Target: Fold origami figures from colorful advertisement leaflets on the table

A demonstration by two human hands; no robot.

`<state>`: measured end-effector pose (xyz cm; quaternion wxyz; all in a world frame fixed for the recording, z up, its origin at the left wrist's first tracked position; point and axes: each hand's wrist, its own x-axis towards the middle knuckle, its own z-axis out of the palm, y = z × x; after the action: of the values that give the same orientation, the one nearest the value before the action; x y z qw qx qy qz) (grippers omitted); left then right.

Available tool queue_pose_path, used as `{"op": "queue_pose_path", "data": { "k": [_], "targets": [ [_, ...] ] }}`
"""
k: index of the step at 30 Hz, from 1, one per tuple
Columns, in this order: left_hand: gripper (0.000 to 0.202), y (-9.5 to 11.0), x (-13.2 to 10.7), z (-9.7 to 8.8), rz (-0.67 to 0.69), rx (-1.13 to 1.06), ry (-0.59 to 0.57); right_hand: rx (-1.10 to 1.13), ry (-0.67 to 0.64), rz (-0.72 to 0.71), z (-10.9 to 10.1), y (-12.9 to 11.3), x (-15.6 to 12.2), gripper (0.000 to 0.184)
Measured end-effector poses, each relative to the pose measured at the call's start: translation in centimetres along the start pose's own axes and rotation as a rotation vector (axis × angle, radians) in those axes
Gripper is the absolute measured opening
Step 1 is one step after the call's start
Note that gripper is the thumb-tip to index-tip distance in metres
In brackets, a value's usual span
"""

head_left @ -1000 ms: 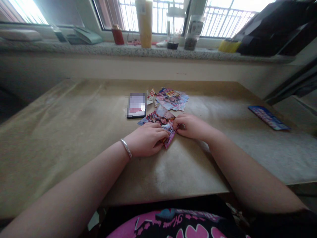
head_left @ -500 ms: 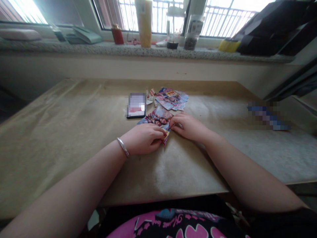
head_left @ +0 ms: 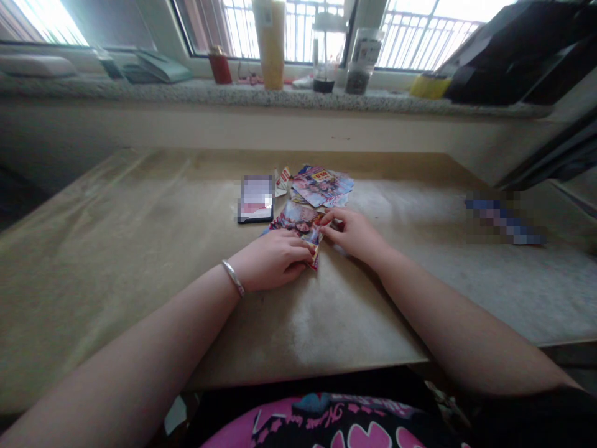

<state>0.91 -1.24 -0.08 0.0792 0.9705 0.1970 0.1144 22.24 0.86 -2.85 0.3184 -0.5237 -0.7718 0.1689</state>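
A colourful printed piece of paper (head_left: 298,219), glossy and showing small figures, lies on the table between my hands. My left hand (head_left: 280,258), a silver bangle at its wrist, rests over the lower left of the paper, its fingers closed on the bottom corner. At the paper's right edge, my right hand (head_left: 349,230) pinches with thumb and forefinger. Just beyond is a loose pile of similar printed papers (head_left: 324,186). The underside of the held paper is hidden, so I cannot tell whether it is folded.
Left of the pile lies a dark-edged phone-like object (head_left: 255,214), its face blurred. Small white-and-red scraps (head_left: 282,182) sit beside it. A blurred blue strip (head_left: 506,221) is at the table's right. Bottles and a red container (head_left: 219,67) stand on the stone windowsill (head_left: 186,93).
My right hand has shifted slightly up and left along the paper's edge. The paper has turned and bent a little under my fingers; my left hand has barely moved.
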Motion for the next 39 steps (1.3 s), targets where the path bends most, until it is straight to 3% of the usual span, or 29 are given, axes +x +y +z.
{"op": "queue_pose_path", "data": {
  "k": [4, 11, 22, 34, 39],
  "targets": [
    [0.021, 0.0, 0.0, 0.1, -0.015, 0.035, 0.028, 0.019, 0.006, 0.114, 0.0, 0.1, 0.2, 0.016],
    [0.023, -0.2, 0.0, 0.3, -0.051, 0.032, 0.043, 0.041, 0.017, 0.192, -0.4, 0.2, 0.6, 0.016],
    [0.024, -0.7, -0.2, 0.6, -0.023, 0.016, 0.078, 0.143, 0.09, 0.143, 0.1, 0.9, 0.8, 0.014],
    [0.019, -0.6, 0.0, 0.3, 0.024, -0.04, 0.049, 0.171, 0.096, 0.047, -0.3, 0.1, 0.3, 0.007],
    [0.019, -0.6, -0.1, 0.1, 0.043, -0.077, 0.014, 0.154, 0.116, 0.078, -0.2, 0.1, 0.4, 0.006]
  ]
}}
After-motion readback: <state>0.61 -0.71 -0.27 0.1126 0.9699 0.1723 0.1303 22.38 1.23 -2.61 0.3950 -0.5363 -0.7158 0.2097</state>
